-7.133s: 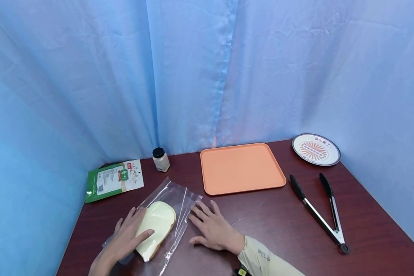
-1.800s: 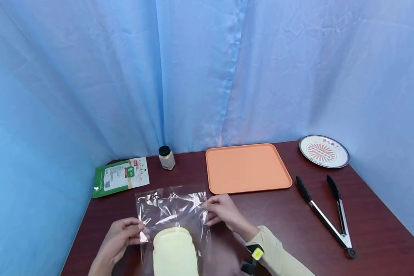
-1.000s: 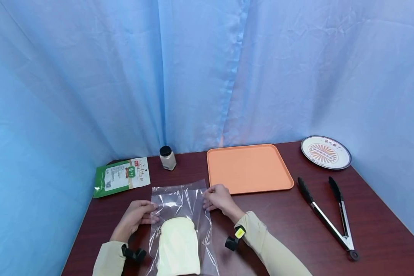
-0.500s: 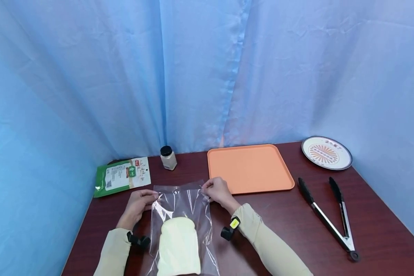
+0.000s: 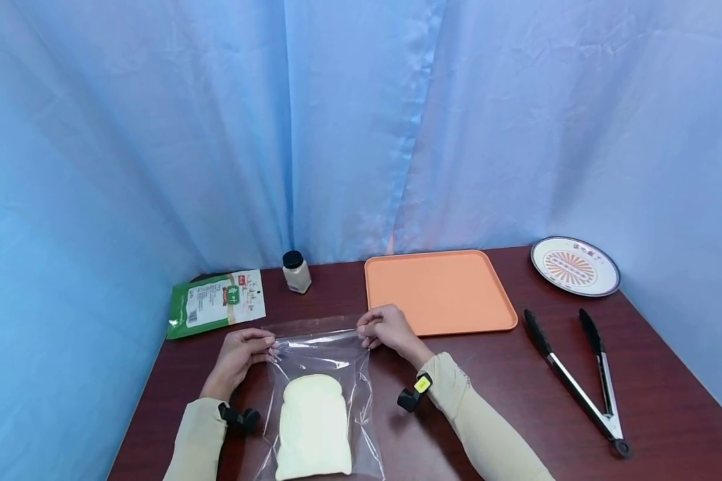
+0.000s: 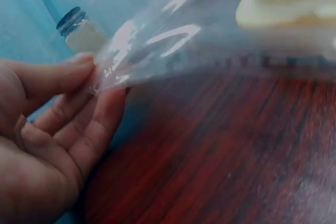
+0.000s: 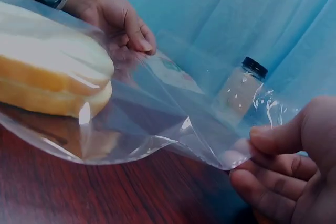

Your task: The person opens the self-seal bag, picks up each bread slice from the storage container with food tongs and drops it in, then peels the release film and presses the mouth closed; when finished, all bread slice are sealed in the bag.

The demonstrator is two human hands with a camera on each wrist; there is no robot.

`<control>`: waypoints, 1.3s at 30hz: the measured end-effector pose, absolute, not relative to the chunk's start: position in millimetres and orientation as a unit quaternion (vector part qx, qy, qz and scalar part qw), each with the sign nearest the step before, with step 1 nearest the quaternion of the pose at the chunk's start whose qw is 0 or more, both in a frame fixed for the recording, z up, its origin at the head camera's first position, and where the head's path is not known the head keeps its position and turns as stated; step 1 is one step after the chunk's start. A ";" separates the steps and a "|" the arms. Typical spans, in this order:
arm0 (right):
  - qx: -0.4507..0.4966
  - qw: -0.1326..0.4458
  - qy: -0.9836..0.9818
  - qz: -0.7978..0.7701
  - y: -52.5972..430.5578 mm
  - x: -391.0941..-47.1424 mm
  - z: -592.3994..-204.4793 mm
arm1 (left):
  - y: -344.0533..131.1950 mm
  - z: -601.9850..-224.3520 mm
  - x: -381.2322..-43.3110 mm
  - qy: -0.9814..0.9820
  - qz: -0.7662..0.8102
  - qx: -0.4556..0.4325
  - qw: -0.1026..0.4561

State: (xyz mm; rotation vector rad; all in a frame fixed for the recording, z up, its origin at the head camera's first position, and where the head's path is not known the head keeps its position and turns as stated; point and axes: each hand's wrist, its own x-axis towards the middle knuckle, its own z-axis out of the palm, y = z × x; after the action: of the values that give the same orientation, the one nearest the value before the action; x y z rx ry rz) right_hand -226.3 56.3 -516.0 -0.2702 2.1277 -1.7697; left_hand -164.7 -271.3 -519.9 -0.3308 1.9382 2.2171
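Note:
A clear plastic bag lies at the front of the table with sliced bread inside it. The right wrist view shows two slices of bread stacked one on the other, with brown crusts. My left hand pinches the bag's far left corner between thumb and fingers; the left wrist view shows the film caught at the fingertips. At the far right corner, my right hand pinches the film too, close to the orange tray. Between both hands the bag's far edge is stretched across.
An orange tray lies behind my right hand. A green and white packet and a black-capped jar stand at the back left. To the right are black-tipped tongs, spread apart, and a patterned plate. Blue curtains surround the table.
Earlier my left hand rested on the bagged bread, angled on the table. Since then the bag has been turned straight, and both hands have moved up its sides to the far corners, pulling the edge taut.

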 end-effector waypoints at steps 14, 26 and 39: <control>-0.143 0.161 0.729 -0.650 65.3 -229.0 -520.0 | -270.0 -530.3 -164.8 0.640 0.768 -0.021 0.020; -0.186 0.140 0.708 -0.666 67.8 -227.1 -526.5 | -267.9 -535.2 -162.7 0.619 0.785 0.007 -0.013; -0.219 0.112 0.709 -0.661 68.8 -227.9 -526.1 | -269.4 -536.4 -161.8 0.598 0.800 0.035 -0.025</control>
State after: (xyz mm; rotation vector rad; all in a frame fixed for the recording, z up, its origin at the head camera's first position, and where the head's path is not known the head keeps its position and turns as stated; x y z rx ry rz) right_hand -227.9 68.8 -526.1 -0.6434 2.0826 -1.9399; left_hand -161.8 -269.4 -536.4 0.1105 1.9098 2.5536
